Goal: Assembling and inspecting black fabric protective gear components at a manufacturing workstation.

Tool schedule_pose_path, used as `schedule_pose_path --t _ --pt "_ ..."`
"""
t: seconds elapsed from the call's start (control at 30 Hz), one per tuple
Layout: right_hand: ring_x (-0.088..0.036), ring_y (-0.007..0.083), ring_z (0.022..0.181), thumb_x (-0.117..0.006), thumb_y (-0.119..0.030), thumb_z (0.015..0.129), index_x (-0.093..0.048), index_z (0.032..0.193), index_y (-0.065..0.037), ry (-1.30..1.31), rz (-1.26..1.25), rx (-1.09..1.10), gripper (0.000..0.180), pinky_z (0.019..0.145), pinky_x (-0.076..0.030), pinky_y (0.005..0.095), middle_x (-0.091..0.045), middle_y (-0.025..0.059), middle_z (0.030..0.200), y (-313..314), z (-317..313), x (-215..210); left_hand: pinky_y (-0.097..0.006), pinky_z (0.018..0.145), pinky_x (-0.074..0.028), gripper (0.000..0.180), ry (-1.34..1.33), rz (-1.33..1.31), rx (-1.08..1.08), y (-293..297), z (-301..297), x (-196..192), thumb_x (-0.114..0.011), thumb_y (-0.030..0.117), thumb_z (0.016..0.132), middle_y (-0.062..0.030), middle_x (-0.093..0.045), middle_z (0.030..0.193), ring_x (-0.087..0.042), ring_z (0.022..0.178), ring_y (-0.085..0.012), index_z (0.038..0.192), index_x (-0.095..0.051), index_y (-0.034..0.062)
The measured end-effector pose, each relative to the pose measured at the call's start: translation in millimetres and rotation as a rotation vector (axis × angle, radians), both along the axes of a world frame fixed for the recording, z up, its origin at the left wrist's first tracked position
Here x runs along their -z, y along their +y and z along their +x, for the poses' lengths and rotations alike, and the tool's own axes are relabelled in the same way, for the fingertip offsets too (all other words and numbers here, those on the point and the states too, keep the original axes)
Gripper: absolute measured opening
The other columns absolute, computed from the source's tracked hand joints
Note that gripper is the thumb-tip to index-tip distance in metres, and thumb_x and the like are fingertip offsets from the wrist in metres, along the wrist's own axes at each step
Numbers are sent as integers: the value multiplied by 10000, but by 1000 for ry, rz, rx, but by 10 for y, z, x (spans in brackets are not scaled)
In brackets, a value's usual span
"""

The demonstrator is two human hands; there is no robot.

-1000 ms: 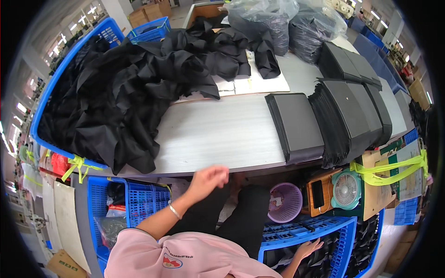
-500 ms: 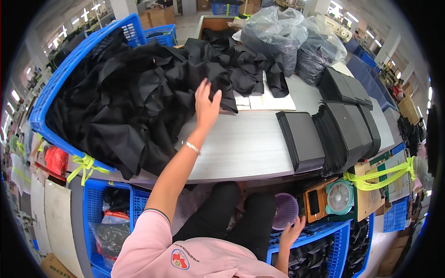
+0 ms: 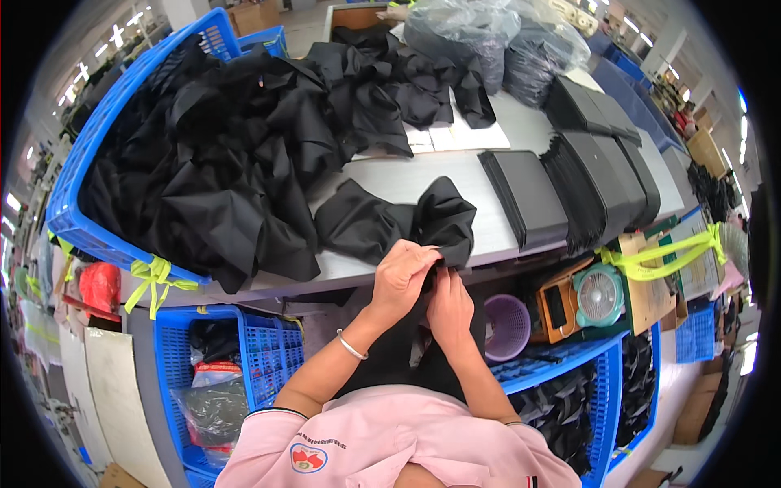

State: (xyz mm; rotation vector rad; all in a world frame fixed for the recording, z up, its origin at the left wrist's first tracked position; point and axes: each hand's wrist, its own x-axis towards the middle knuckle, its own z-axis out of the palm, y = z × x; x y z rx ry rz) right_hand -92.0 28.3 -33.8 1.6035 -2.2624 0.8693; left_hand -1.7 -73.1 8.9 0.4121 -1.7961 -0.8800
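A crumpled black fabric piece (image 3: 370, 221) lies at the table's front edge, its near end drawn over the edge towards me. My left hand (image 3: 400, 281) pinches that near end between thumb and fingers. Just beside it, my right hand (image 3: 450, 305) is closed on the same fabric, a little lower, above my lap; its fingertips are partly hidden. A large heap of black fabric pieces (image 3: 220, 175) spills from a tilted blue basket (image 3: 69, 183) onto the table at the left.
Stacks of flat black pieces (image 3: 529, 195) stand on the table's right side. Filled clear plastic bags (image 3: 464, 37) sit at the back. Below are a purple bin (image 3: 506, 325), a small fan (image 3: 599, 294), a phone (image 3: 556, 307) and blue crates (image 3: 272, 350).
My left hand has come back from the heap to the table's front edge with a fabric piece. My right hand has risen from beside the purple bin to meet it.
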Motion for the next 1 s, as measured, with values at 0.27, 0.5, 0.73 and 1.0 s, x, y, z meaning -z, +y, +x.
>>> schedule_pose_path --t 0.27,0.5,0.73,1.0 --pt "-655 288 890 -659 -101 850 -580 1190 23 -88 27 -121 370 763 -552 368 -625 164 1039 431 -51 330 -329 716 -541 195 -57 -47 227 473 -19 -84 -689 -44 752 -84 -753 997 -621 795 -242 920 -733 46" --pt "-652 280 902 -649 -109 862 -579 1191 23 -273 -42 -73 362 778 -548 361 -624 161 1052 845 -422 368 -333 666 -540 159 -111 70 593 1289 213 33 -691 -85 775 -112 -737 1023 -626 801 -250 907 -692 2" --pt "-649 270 916 -638 -119 876 -579 1193 23 -483 -129 -55 352 795 -544 353 -623 156 1068 828 -413 376 -338 889 -519 172 -56 248 646 1182 251 -35 -683 -41 775 -118 -700 1127 -658 996 -255 930 -699 32" --pt "-646 258 931 -625 -130 891 -578 1194 23 -739 -217 -91 343 814 -539 343 -622 151 1085 740 -197 360 -412 1075 -366 190 -163 372 151 243 -292 240 -698 212 902 -139 -561 1392 -495 1261 -313 977 -705 37"
